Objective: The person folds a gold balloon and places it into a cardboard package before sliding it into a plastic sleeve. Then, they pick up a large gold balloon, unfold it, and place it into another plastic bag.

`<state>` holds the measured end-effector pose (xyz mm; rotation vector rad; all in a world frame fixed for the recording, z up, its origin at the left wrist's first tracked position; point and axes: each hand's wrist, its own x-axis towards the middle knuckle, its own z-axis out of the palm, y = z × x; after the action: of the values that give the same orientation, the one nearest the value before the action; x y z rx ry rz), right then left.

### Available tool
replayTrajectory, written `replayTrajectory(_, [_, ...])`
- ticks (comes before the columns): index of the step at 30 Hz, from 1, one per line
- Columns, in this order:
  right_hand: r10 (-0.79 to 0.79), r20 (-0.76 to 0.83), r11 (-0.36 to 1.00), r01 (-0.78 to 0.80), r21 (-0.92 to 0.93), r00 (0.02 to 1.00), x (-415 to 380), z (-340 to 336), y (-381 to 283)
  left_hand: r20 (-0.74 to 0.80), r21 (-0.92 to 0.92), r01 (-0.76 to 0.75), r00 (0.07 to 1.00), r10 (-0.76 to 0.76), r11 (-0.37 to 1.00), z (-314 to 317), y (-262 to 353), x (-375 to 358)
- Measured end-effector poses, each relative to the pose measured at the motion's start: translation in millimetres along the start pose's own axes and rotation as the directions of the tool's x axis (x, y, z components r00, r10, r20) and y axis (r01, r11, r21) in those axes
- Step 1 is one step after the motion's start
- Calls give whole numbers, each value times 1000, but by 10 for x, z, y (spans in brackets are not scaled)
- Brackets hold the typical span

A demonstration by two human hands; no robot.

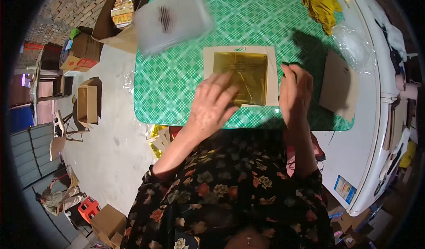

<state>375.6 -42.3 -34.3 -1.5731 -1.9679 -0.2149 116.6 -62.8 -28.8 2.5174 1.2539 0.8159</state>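
A flat, shiny gold packet (252, 78) with small dark print lies on a beige cardboard sheet (271, 56), which has a hanging slot near its far edge. Across the packet's near left part rests my left hand (212, 98), fingers apart and slightly blurred; nothing shows in its grip. My right hand (295, 87) is beside the sheet's right edge, fingers half bent with a gap between them. I see nothing held in it, though its palm side is partly hidden.
The green checked tablecloth (177, 90) also bears a stack of clear plastic bags (175, 19), crumpled gold film (319, 8), clear wrap (354, 47) and a stack of cardboard (338, 85). An open carton (104, 34) stands left; a white appliance (369, 112) is right.
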Motion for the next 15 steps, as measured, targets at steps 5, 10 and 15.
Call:
replayTrajectory(5, [-99, 35, 990, 94, 107, 995, 1, 149, 91, 51, -33, -29, 998, 31, 999, 220, -72, 101])
replayTrajectory(10, [-56, -5, 995, 56, 84, 998, 98, 154, 125, 71, -36, 14, 997, -11, 999, 215, -43, 121])
replayTrajectory(15, [-117, 83, 955, 90, 281, 990, 158, 195, 169, 73, -1, 17, 997, -17, 1000, 181, -38, 172])
